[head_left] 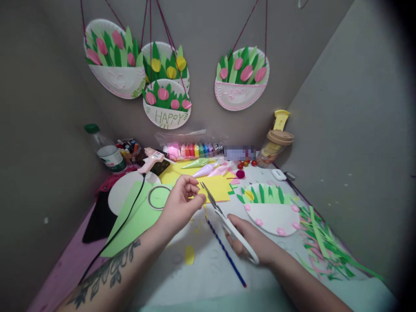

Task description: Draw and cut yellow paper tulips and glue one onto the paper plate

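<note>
My right hand (245, 240) grips white-handled scissors (224, 219), whose blades point up and left with their tips slightly apart. Close to those tips is my left hand (183, 197), its fingers curled and thumb drawn in; whatever it pinches is hidden or blends with the yellow paper (219, 188) behind. A dark blue twisted pencil (225, 252) lies on the table below the scissors. Left of it rests a small yellow paper oval (189, 255), with tiny yellow scraps (198, 226) above. To the right lies a decorated paper plate (266, 219) with green leaves and one yellow tulip.
Green paper (125, 227), a tape roll (151, 204) and a pink glue gun (152, 161) with a trailing cord lie left. Paper strips (321, 247) pile up right. A bottle (108, 151) and a lidded cup (274, 147) stand behind. Plate baskets (242, 95) hang on the wall.
</note>
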The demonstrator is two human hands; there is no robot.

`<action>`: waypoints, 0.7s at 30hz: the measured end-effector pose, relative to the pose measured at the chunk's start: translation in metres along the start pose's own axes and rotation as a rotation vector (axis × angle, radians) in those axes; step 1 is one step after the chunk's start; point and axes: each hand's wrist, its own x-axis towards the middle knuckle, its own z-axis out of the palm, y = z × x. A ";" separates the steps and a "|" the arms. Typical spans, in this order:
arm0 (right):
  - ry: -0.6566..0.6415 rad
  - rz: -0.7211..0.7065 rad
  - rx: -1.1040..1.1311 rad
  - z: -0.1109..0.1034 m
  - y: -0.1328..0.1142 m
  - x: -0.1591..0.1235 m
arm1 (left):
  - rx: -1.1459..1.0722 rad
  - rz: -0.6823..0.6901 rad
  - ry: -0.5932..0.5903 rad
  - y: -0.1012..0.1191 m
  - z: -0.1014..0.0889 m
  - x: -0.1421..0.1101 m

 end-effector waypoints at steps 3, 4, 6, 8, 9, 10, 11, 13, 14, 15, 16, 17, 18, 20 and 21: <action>0.004 0.006 -0.027 -0.001 -0.001 0.000 | -0.013 -0.002 0.005 0.000 0.000 0.000; 0.006 0.010 -0.036 -0.001 -0.002 0.000 | -0.018 -0.004 0.007 0.001 0.000 0.000; 0.011 0.021 -0.050 -0.001 -0.005 0.000 | -0.026 -0.004 0.009 0.001 0.000 0.000; 0.015 0.028 -0.055 -0.001 -0.007 -0.001 | -0.025 -0.001 0.009 0.001 0.000 0.000; 0.015 0.029 -0.056 -0.002 -0.007 -0.001 | -0.022 0.000 0.008 0.001 0.000 0.000; 0.017 0.029 -0.056 -0.002 -0.007 -0.001 | -0.021 0.004 0.009 0.000 0.000 0.000; 0.017 0.029 -0.056 -0.002 -0.007 -0.001 | -0.020 0.009 0.011 0.000 0.000 0.000; 0.019 0.028 -0.057 -0.002 -0.007 -0.001 | -0.018 0.019 0.016 -0.001 0.000 0.000; 0.019 0.029 -0.057 -0.002 -0.007 -0.001 | -0.017 0.023 0.017 -0.001 -0.001 0.000; 0.020 0.031 -0.056 -0.002 -0.007 -0.001 | -0.016 0.026 0.017 -0.001 -0.001 0.000; 0.020 0.033 -0.055 -0.002 -0.007 -0.001 | -0.016 0.027 0.016 -0.001 -0.001 0.000; 0.020 0.036 -0.052 -0.003 -0.007 -0.001 | -0.017 0.028 0.015 -0.001 -0.001 0.000; 0.020 0.040 -0.049 -0.003 -0.007 -0.001 | -0.020 0.028 0.017 -0.001 0.000 0.000; 0.017 0.048 -0.043 -0.003 -0.007 -0.001 | -0.029 0.024 0.025 0.000 0.000 -0.001; 0.017 0.051 -0.039 -0.003 -0.006 -0.001 | -0.032 0.018 0.027 0.001 0.000 -0.001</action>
